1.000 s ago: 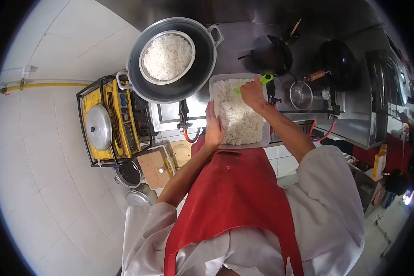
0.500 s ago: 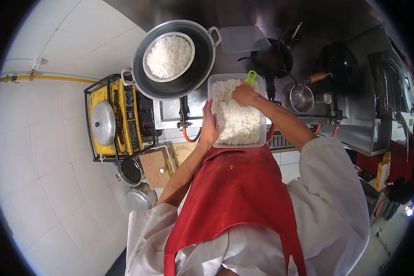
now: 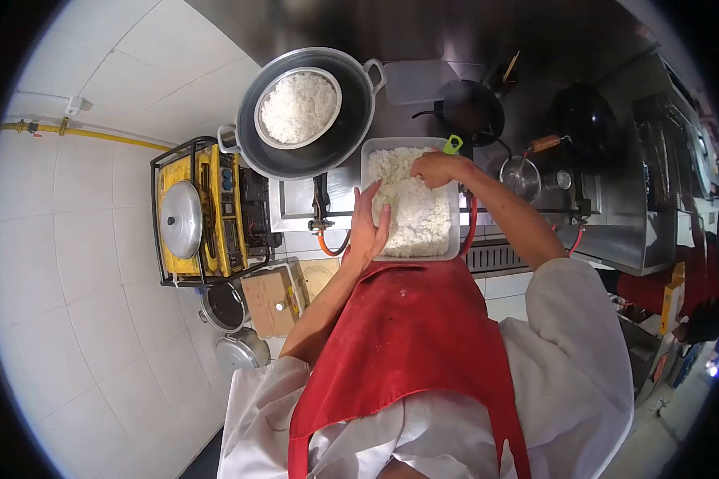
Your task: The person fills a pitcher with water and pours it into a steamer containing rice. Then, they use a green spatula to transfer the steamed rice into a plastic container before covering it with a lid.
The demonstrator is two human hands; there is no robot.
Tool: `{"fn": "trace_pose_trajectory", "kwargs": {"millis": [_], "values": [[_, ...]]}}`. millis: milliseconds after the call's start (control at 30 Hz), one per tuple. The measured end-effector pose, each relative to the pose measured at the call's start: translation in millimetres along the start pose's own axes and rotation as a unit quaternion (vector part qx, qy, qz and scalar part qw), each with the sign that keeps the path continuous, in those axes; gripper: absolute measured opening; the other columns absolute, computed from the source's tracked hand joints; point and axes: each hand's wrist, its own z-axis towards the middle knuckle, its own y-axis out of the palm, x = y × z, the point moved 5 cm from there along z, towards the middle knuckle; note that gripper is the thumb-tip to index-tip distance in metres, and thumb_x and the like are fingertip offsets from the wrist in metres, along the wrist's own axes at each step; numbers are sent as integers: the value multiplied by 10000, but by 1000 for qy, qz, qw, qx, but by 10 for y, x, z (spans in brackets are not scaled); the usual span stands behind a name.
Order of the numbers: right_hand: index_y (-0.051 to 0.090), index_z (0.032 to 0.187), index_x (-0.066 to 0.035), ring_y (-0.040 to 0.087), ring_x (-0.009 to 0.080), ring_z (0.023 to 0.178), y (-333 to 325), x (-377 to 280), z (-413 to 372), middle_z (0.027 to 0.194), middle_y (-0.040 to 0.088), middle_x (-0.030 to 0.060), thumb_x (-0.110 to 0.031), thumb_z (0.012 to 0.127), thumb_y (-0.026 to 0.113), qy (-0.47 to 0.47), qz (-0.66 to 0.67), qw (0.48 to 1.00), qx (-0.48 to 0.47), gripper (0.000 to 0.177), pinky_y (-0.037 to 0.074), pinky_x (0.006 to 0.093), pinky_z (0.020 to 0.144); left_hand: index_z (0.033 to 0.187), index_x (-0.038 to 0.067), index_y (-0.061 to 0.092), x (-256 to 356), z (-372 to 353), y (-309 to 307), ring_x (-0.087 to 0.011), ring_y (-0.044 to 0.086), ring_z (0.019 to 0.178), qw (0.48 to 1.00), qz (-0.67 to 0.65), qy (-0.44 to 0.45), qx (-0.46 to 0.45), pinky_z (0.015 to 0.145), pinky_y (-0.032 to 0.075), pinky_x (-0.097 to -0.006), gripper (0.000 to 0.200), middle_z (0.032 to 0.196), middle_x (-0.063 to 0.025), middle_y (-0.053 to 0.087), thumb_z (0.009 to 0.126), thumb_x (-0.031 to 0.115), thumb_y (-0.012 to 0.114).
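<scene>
Green tool [image 3: 453, 144]: gripped in your right hand [image 3: 439, 169], its top end jutting toward the tub's far right corner; the working end is hidden.
Right hand: fist curled around the tool, low over the far half of the rice [image 3: 415, 215].
Left hand [image 3: 365, 231]: unfolded, fingers parted, at the left wall of the tub [image 3: 457, 231]; whether it pinches the rim, the view cannot tell.
Rice: fills the clear tub, directly in front of your apron [image 3: 399, 343].
Tub wall: brace it with a steady left palm, since a hard stroke could shove the tub sideways.
Grains: lift and turn gently; pressing would likely mash them.
Half a second on: your right hand has shifted toward the right wall, and your left thumb now stands farther from the fingers, over the rice.
</scene>
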Motion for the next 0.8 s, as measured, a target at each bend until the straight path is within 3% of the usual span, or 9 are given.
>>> {"fn": "trace_pose_trajectory", "kwargs": {"millis": [167,200,233,300,367,467,533,633,800], "values": [[666,1091,-73,617,310,1032,142,180,-146,1037,674,146,-71,695,544,7,42,998,54,415,415,453,946,1276,-2,461,-1,38,63,-255,670,689,958,-169,-231,-32,708,522,-396,374,911,-156,658,937,142,520],[671,1079,-79,622,317,1028,148,172,-182,1042,673,148,-89,698,546,13,46,997,53,401,433,457,931,1187,9,525,-121,47,124,-229,657,636,979,-82,-183,-17,573,515,-370,299,804,-144,643,928,157,545],[676,1067,-86,626,324,1024,162,218,-268,1048,673,149,-107,702,548,26,50,997,54,387,450,461,916,1004,1,595,-184,64,174,-267,622,595,995,14,-94,14,560,476,-388,199,731,-164,622,905,173,578],[673,1054,-74,633,334,1003,302,393,-289,1037,674,159,-126,689,552,24,57,993,102,388,483,454,857,642,-36,590,-284,48,286,-403,541,603,986,136,-75,-67,592,429,-471,342,668,-232,584,862,226,610],[672,1036,-73,635,336,998,282,346,-374,1027,675,163,-130,678,556,33,59,993,93,381,477,477,846,558,-38,558,-222,17,355,-415,550,697,982,173,-14,-73,650,440,-484,359,627,-232,558,826,193,618],[669,1011,-72,636,341,985,298,365,-472,1005,679,164,-126,666,554,49,56,992,99,368,472,508,816,841,-32,593,-153,31,393,-355,595,744,988,108,13,-111,646,501,-417,133,910,-205,563,717,3,630],[667,1000,-70,643,342,953,370,412,-434,960,685,162,-131,659,558,33,57,985,162,363,479,497,787,1036,-13,560,-147,35,375,-312,622,769,994,-24,-79,-70,650,532,-371,397,1089,-186,514,652,-100,616],[670,971,-55,654,333,911,426,461,-386,930,683,170,-147,656,573,40,90,984,149,342,490,462,763,1222,36,424,-364,11,378,-311,608,832,991,-51,-83,-94,691,537,-324,649,1185,-194,416,619,-164,555],[674,928,-32,663,322,821,274,296,-492,851,672,179,-103,642,595,24,93,987,131,305,500,432,718,1243,21,444,-380,-18,277,-245,662,873,968,-128,-183,-112,725,547,-345,434,1291,-163,473,835,-8,588]]}}
